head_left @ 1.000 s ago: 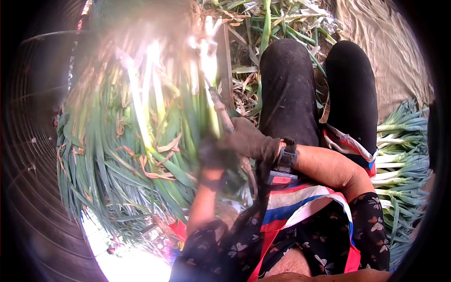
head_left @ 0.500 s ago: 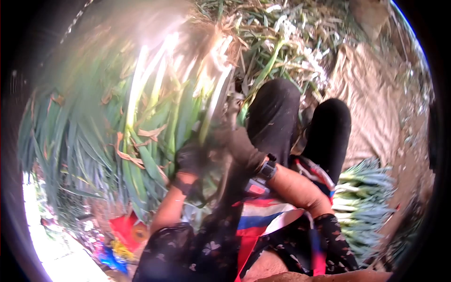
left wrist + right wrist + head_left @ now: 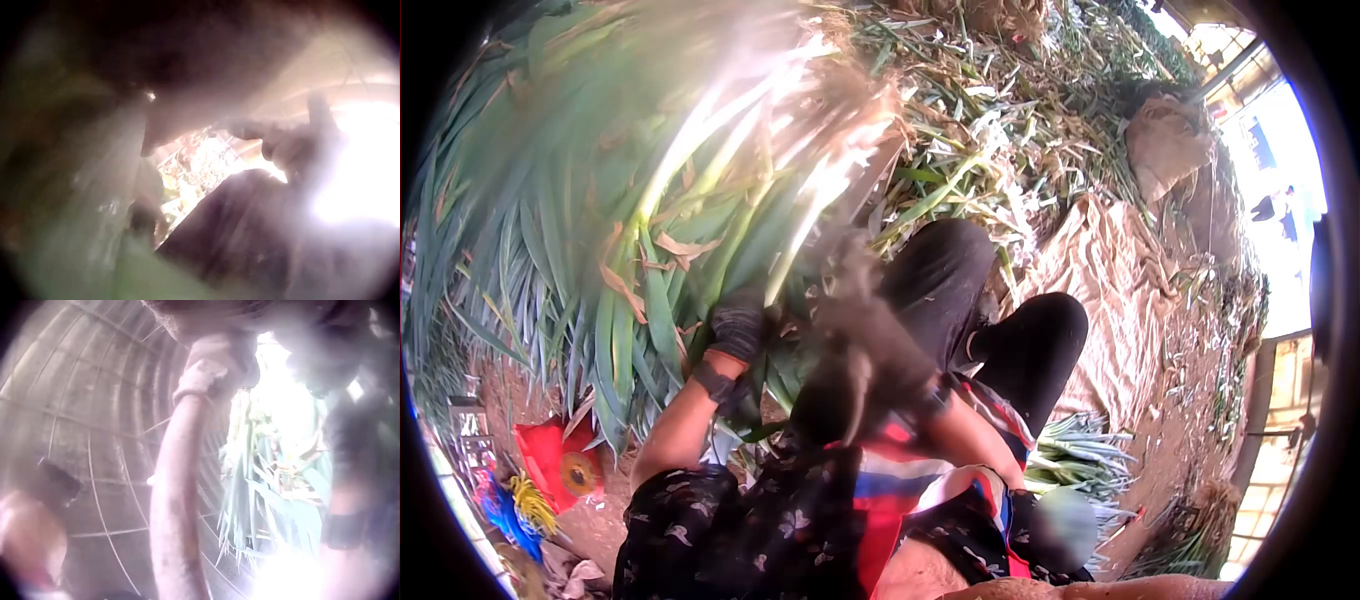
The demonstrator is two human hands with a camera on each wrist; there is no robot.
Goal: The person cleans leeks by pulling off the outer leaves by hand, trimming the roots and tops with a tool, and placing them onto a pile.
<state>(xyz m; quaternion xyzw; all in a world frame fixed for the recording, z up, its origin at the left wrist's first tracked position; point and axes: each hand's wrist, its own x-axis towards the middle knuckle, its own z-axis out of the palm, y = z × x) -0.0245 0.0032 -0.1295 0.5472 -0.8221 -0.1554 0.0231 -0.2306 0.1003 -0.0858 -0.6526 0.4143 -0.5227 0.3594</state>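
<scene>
My left hand [image 3: 738, 328], in a dark glove, grips a green onion [image 3: 792, 255] near its leaves. Its pale stalk slants up and away, and glare washes out the root end. Close by on the right, my gloved right hand [image 3: 875, 330] is blurred and holds a hose [image 3: 178, 487]. In the right wrist view the hose hangs down from a thicker fitting [image 3: 203, 378] under that hand. A large pile of green onions [image 3: 550, 270] lies in front of the left hand. The left wrist view is mostly dark blur.
Stripped leaves [image 3: 1000, 130] heap beyond my knees. A wrinkled beige cloth [image 3: 1100, 300] lies to the right, with a filled sack [image 3: 1165, 145] behind it. Cleaned green onions [image 3: 1080, 455] are stacked beside my right hip. A red bag [image 3: 550, 460] sits at lower left.
The head view has swung, so knees and hands appear further left and lower, and more floor shows at right. Both hands keep their holds on the green onion and the hose.
</scene>
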